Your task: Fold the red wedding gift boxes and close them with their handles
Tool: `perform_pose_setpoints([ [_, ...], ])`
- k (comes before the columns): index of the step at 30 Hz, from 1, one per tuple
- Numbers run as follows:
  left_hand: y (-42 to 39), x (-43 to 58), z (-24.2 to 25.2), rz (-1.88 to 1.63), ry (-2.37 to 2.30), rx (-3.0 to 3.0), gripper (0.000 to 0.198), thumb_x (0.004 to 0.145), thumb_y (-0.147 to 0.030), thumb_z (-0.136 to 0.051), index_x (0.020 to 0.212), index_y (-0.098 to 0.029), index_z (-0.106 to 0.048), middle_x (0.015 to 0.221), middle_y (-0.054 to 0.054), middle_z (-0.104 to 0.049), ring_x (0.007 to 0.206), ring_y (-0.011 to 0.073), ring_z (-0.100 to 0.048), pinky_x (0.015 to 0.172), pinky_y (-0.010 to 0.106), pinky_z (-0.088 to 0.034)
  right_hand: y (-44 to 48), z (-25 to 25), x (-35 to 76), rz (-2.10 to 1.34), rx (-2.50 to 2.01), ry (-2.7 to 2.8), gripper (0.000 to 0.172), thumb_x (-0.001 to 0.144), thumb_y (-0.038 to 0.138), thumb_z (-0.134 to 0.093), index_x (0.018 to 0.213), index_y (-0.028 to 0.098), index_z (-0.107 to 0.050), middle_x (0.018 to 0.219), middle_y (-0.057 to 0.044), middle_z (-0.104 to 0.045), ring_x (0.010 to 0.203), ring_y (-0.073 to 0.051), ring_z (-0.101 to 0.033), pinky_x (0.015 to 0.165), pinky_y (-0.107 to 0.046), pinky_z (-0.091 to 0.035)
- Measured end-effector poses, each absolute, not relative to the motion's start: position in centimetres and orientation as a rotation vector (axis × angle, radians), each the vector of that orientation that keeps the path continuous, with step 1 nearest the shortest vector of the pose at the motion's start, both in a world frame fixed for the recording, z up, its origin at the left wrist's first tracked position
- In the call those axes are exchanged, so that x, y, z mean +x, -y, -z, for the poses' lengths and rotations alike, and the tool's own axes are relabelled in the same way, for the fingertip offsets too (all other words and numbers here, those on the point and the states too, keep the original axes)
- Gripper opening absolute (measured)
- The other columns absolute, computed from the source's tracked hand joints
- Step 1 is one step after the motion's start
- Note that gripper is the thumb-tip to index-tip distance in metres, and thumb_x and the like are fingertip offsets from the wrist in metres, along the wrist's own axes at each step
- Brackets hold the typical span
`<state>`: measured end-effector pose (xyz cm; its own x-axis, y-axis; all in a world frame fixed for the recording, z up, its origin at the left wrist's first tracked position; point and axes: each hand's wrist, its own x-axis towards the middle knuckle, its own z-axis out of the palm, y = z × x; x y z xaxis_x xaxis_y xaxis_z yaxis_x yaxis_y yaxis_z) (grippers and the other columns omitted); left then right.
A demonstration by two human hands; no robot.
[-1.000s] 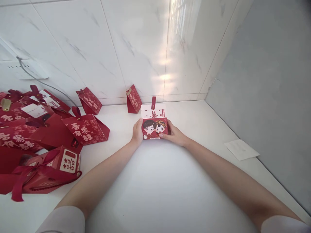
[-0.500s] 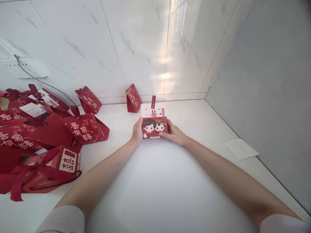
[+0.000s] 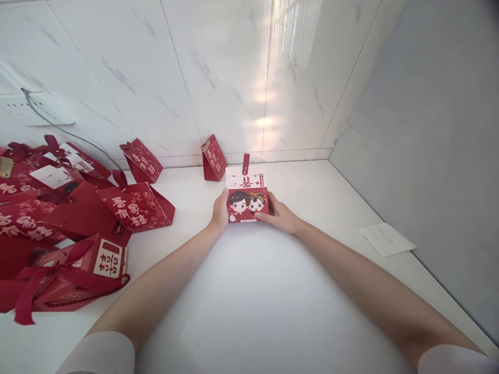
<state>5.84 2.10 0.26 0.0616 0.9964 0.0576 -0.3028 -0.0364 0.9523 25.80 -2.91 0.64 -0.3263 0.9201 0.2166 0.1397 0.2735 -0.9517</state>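
Note:
Between my hands is a small red wedding gift box (image 3: 244, 200) with a cartoon couple on its front. Its white upper panel bears red Chinese characters, and a dark red ribbon loop sticks up from the top. My left hand (image 3: 221, 210) is closed against the box's left side. On the right side, my right hand (image 3: 281, 214) grips it, the thumb lying across the lower right of the front. The fingers behind the box are hidden. Just beyond it, to the left, another red gift box (image 3: 214, 158) stands by the wall.
Several red gift boxes (image 3: 136, 206) crowd the left of the white table (image 3: 249, 301). A larger red box with a ribbon bow (image 3: 74, 270) lies nearest. A white paper (image 3: 388, 239) rests at right. A cable (image 3: 62, 130) runs from a wall socket; tiled wall (image 3: 226, 78) stands behind.

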Motion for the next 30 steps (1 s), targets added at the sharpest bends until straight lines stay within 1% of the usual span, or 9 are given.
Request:
perform_pose_setpoints([
  [7,-2.19,5.79,-0.18,-1.314,-0.907,1.079,0.059,0.081,-0.064,-0.054,0.105,-0.013,-0.07,0.109,0.011,-0.072,0.103,0.0296,-0.067,0.096,0.043,-0.05,2.89,-0.71,25.82,-1.162,-0.973,1.68,0.082,0.079,0.047,-0.071,0.146,0.025,-0.028,0.14,-0.009,-0.054,0.123,-0.025,-0.056,0.106,-0.044,-0.045],
  [17,-2.22,5.77,-0.1,-1.313,-0.92,1.072,0.058,0.082,-0.064,-0.053,0.106,-0.014,-0.07,0.109,0.011,-0.072,0.102,0.0295,-0.068,0.096,0.043,-0.05,2.92,-0.63,25.81,-1.169,-0.981,1.674,0.082,0.08,0.048,-0.071,0.146,0.024,-0.028,0.14,-0.009,-0.053,0.123,-0.025,-0.056,0.107,-0.044,-0.044],
  [24,-2.13,5.73,-0.21,-1.308,-0.911,1.099,0.058,0.082,-0.064,-0.052,0.105,-0.014,-0.07,0.109,0.01,-0.072,0.104,0.029,-0.067,0.098,0.042,-0.049,2.7,-0.31,25.86,-1.181,-0.971,1.672,0.083,0.079,0.045,-0.072,0.146,0.026,-0.027,0.14,-0.008,-0.053,0.123,-0.024,-0.056,0.107,-0.044,-0.045],
  [30,-2.18,5.72,-0.11,-1.312,-0.901,1.094,0.057,0.082,-0.063,-0.052,0.106,-0.015,-0.07,0.109,0.009,-0.072,0.105,0.0292,-0.067,0.098,0.042,-0.049,2.71,-0.23,25.89,-1.192,-0.972,1.67,0.083,0.079,0.045,-0.072,0.146,0.026,-0.026,0.141,-0.007,-0.052,0.124,-0.025,-0.055,0.107,-0.045,-0.045],
])
